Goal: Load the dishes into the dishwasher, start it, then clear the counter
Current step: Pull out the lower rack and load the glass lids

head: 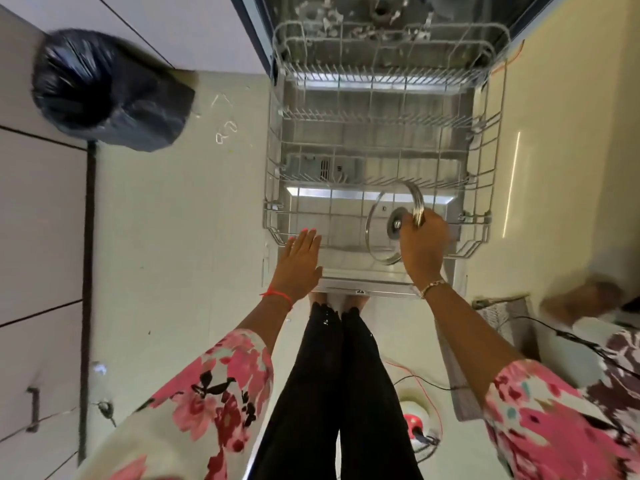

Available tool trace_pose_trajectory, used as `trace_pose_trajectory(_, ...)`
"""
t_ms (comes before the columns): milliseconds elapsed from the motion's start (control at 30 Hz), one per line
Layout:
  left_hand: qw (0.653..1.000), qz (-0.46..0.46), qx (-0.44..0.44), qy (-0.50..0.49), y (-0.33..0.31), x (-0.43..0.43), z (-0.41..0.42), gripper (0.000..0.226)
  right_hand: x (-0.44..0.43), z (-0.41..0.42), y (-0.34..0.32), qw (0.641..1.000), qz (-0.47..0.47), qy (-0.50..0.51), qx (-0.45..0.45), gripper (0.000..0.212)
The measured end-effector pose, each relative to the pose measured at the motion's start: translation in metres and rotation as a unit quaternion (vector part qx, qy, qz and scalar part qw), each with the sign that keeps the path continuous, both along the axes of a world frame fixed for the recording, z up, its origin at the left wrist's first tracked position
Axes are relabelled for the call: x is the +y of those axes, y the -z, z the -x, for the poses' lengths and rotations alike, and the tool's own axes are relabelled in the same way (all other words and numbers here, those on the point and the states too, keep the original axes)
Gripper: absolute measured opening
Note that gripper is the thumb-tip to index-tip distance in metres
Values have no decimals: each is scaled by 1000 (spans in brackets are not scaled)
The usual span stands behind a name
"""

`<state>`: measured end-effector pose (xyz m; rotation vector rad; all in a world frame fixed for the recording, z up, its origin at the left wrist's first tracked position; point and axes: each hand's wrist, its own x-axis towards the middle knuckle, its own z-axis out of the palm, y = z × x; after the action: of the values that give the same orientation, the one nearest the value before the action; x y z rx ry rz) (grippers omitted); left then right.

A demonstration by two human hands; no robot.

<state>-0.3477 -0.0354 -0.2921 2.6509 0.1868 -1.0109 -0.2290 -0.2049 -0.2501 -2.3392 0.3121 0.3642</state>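
Fingers [431, 220] of the right hand [424, 244] curl over the metal rim of the glass lid [381, 233], gripping it at its upper right edge, thumb side toward the metal centre fitting [396, 220]. Lid stands on edge, tilted, inside the front right part of the wire rack [273, 209], its lower edge down near the rack's front wires; whether it sits between tines cannot be told. Left hand [301, 263] is flat, fingers straight and together, pink nails, holding nothing, over the rack's front left corner; contact with the wire is unclear. Rack is pulled out over the lowered dishwasher door [363, 289] and holds only the lid as far as visible. Farther back the dark dishwasher tub [381, 8] is open, blurred. Red thread [277, 294] on the left wrist, thin bracelet [433, 285] on the right wrist. Both arms wear floral sleeves [214, 386], pink on white. Person stands at the door's front edge, black trousers [346, 375], toes just beside the door lip. Bin with a black bag [104, 88] stands on the pale floor [173, 237], well left of the dishwasher. Red and white object [415, 420] with thin wires lies on the floor by the right leg. Grey mat [502, 317] at right, blurred.
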Motion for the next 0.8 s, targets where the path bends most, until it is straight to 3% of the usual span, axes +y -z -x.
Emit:
trace_pose_trajectory(267,997,-20,52,54,85,10,-16,61,34,-25,77,996,43,-74,-25,18)
trace_pose_trajectory(367,995,14,75,60,101,15,-14,56,44,-29,97,995,45,-88,-31,21)
trace_pose_trajectory(633,999,16,-14,23,116,11,-11,60,65,-45,128,991,76,-109,-26,23)
trace_pose_trajectory(800,999,41,-20,16,116,13,-9,65,71,-42,138,983,118,-139,-1,24)
